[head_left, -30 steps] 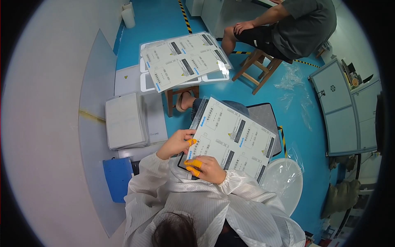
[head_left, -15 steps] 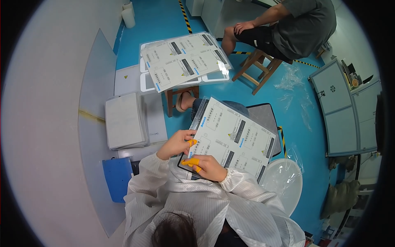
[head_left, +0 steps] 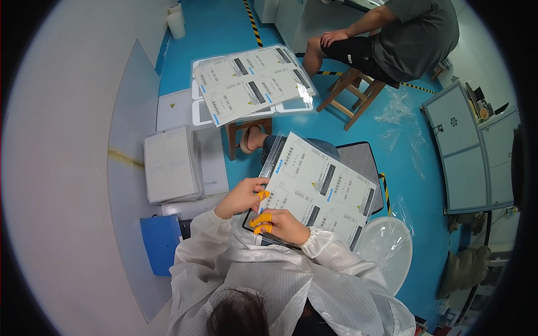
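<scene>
A white printed sheet with dark label blocks and blue marks lies tilted across my lap, over clear film and a dark-edged board. My left hand grips its left edge, an orange finger cot on one finger pressing from above. Close by at the lower left corner is my right hand, with orange cots on its bent fingers. Its fingertips are drawn together at the corner; whatever they pinch is too small to make out.
Ahead, more printed sheets lie on white-framed panels over a wooden stool. Left are a pale stack of sheets and a blue bin. Right stands a white round tub with clear film. A person sits on another stool.
The fingers of my right hand have shifted slightly at the sheet's corner, the orange cots now a little farther apart. My left hand keeps its place on the edge.
</scene>
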Motion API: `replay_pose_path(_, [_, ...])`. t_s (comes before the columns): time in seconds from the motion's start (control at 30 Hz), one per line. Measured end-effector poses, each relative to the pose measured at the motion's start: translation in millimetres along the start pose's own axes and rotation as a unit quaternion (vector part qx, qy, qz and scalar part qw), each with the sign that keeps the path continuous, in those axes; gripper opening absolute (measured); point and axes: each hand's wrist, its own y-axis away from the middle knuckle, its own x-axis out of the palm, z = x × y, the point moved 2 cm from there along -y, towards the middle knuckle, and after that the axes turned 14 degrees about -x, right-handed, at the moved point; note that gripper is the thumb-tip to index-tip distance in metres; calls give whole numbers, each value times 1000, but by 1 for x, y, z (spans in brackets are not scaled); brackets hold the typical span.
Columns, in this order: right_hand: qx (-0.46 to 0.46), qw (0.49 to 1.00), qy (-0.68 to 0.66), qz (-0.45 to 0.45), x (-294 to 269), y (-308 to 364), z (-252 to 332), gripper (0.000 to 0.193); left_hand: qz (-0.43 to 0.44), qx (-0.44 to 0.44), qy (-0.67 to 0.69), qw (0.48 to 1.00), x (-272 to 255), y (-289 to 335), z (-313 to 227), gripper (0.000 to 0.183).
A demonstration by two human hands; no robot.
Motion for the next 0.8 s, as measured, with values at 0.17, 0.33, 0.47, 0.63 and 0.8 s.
replay_pose_path(0.17, [-6,1000,16,19,-1,-1,-3,24,7,1,9,1000,2,1,-3,37])
replay_pose_path(0.33, [-25,997,75,13,-3,0,-4,24,5,-1,10,1000,1,1,-3,38])
replay_pose_path(0.47, [-8,996,77,-41,-12,2,2,22,-4,6,-1,1000,-1,-4,4,40])
replay_pose_path(0.63, [78,993,45,-76,-29,2,5,26,3,-1,3,1000,0,-2,-3,41])
replay_pose_path(0.8, [19,994,103,-5,-5,1,7,21,13,1,10,1000,2,-1,-8,41])
